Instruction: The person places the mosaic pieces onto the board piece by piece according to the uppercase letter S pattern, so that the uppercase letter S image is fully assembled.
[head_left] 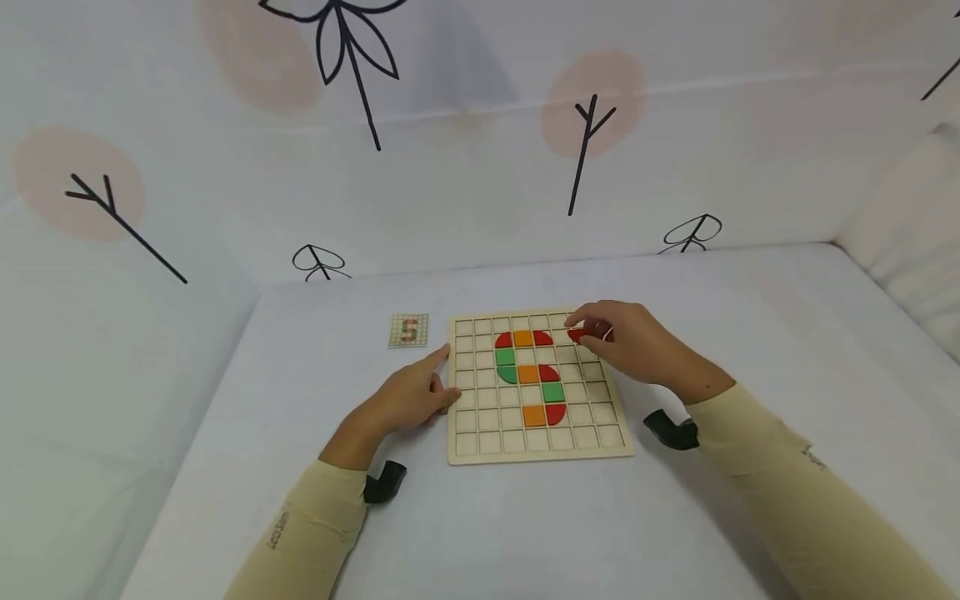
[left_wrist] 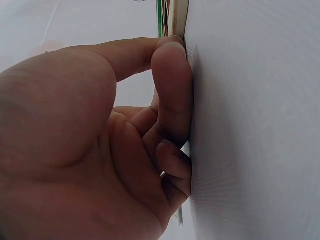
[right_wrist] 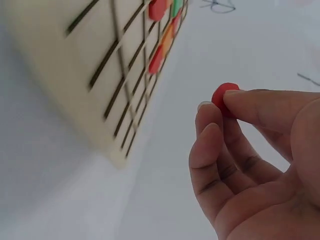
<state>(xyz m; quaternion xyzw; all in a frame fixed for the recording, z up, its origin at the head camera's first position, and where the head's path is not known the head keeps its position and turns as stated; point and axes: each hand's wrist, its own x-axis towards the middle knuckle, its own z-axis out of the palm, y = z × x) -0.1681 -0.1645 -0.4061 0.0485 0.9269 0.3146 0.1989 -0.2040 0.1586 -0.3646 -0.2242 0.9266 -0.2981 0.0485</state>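
A square wooden grid board [head_left: 468,459] lies on the white cloth. Red, orange and green tiles sit in its cells in an S-like shape, with an orange tile [head_left: 534,416] and a red quarter-round tile [head_left: 556,414] lowest. My left hand [head_left: 405,396] touches the board's left edge with index finger and thumb; its other fingers are bent on the cloth in the left wrist view. Between thumb and fingers, my right hand [head_left: 630,340] pinches a red tile [right_wrist: 220,99] above the board's upper right part. The fingers partly hide that tile.
Left of the board's upper corner lies a small card [head_left: 408,331] printed with a coloured S on a grid. A white cloth [head_left: 525,533] covers the table and a patterned sheet [head_left: 465,192] hangs behind. Dark curved pieces [head_left: 673,431] stick out at both wrists.
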